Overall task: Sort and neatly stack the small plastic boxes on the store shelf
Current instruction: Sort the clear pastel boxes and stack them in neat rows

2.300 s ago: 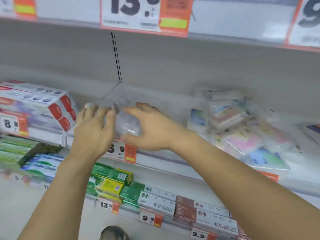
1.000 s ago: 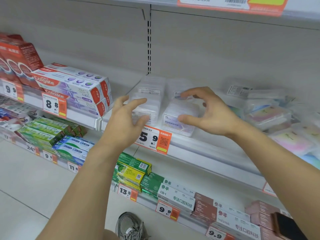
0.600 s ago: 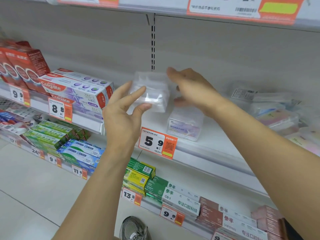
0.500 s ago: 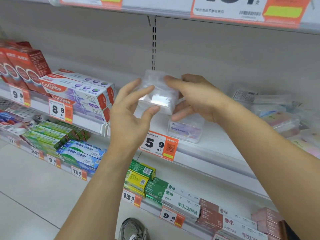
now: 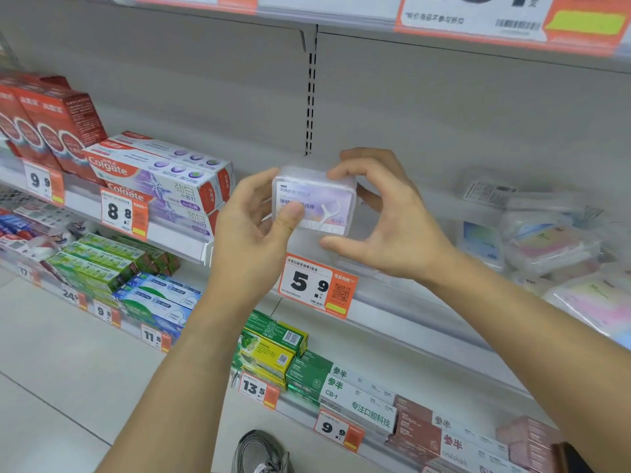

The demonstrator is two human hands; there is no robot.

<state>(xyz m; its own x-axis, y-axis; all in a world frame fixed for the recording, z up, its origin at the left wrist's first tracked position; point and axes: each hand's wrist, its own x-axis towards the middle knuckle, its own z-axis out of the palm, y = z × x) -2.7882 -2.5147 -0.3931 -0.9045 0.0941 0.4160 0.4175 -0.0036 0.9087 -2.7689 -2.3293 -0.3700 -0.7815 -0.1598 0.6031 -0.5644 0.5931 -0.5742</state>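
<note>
Left hand (image 5: pixel 252 230): thumb and fingers pinching the left edge of the small plastic box (image 5: pixel 314 202), label facing the camera. Box: held off the store shelf (image 5: pixel 392 295), above the 5.9 price tag (image 5: pixel 317 286). Right hand (image 5: pixel 386 216): fingertips and thumb curled round its right edge. Loose packs (image 5: pixel 546 240): still a jumble at the far right.

Progress: early by appearance; no finished stack is visible. Half a second ago the box was tilted, label unseen, with another box on the shelf below it.
</note>
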